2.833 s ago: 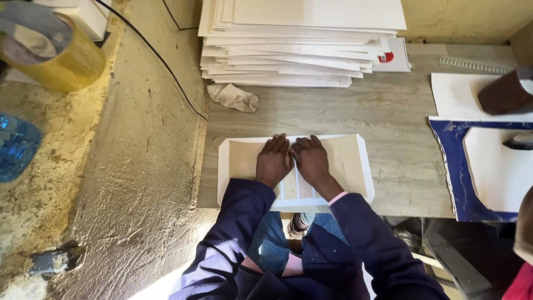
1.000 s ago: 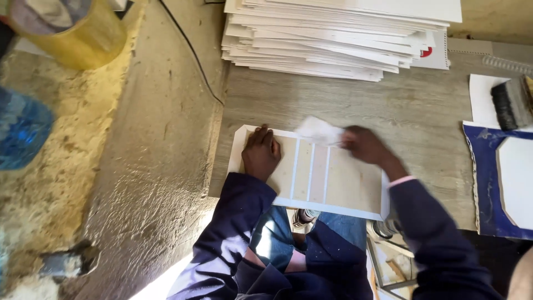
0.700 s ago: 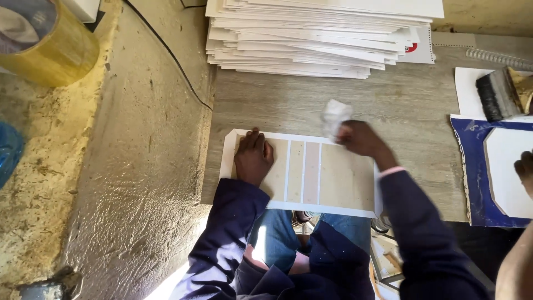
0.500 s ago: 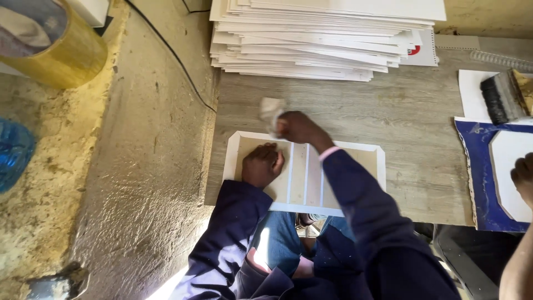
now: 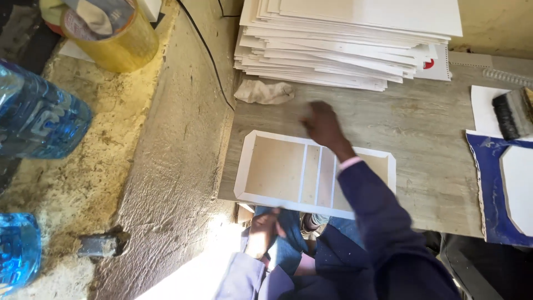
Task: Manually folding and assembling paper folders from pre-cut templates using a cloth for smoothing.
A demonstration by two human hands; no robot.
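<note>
A flat book-cover blank lies on the grey wooden table, with tan board panels and a white paper border. My right hand hovers blurred over its far edge, empty, with the sleeved arm crossing the blank. A crumpled white cloth lies on the table to the left of that hand, beside the stack. My left hand is down below the table's near edge, resting on my knee and holding nothing.
A tall stack of white boards fills the table's far side. At the right are a brush and a blue sheet. On the concrete ledge to the left stand a yellow tin, blue bottles and a black cable.
My right hand wiped across the blank with the cloth, then let it go near the stack and is drawing back. My left hand left the blank and dropped to my lap.
</note>
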